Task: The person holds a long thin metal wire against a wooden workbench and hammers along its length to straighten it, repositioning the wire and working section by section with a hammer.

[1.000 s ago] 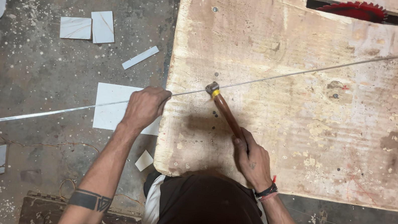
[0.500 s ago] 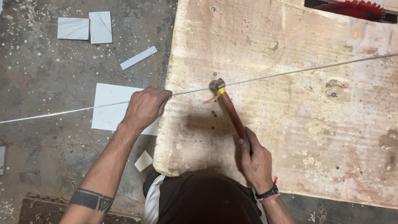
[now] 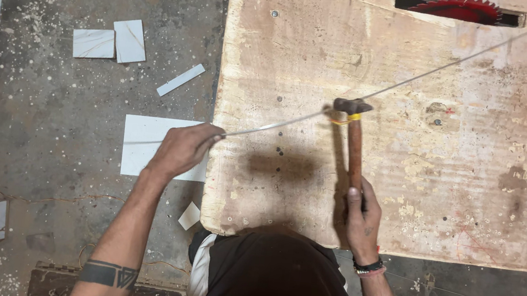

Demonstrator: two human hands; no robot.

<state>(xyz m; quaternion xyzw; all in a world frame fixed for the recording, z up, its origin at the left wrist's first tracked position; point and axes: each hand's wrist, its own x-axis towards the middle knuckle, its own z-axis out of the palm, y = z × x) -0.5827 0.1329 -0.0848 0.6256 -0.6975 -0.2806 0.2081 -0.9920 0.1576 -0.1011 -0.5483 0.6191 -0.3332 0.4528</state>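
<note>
Since a second ago the hammer [image 3: 353, 139] has swung from a slant to nearly upright in the picture, its head now further along the rod; the left hand has barely shifted.

Thin metal rod [image 3: 412, 79] lies diagonally across the worn wooden tabletop [image 3: 472, 194], running off its left edge over the floor. Hammer head rests on or just above the rod; contact unclear. Right hand [image 3: 362, 217] fingers wrapped tight round the reddish handle's lower end. Left hand [image 3: 183, 148] closed, pinching the rod at the table's left edge.

Red saw blade [image 3: 465, 9] sits in a slot at the table's far side. White tile pieces [image 3: 109, 42] scattered on the dusty concrete floor [image 3: 43, 141].
</note>
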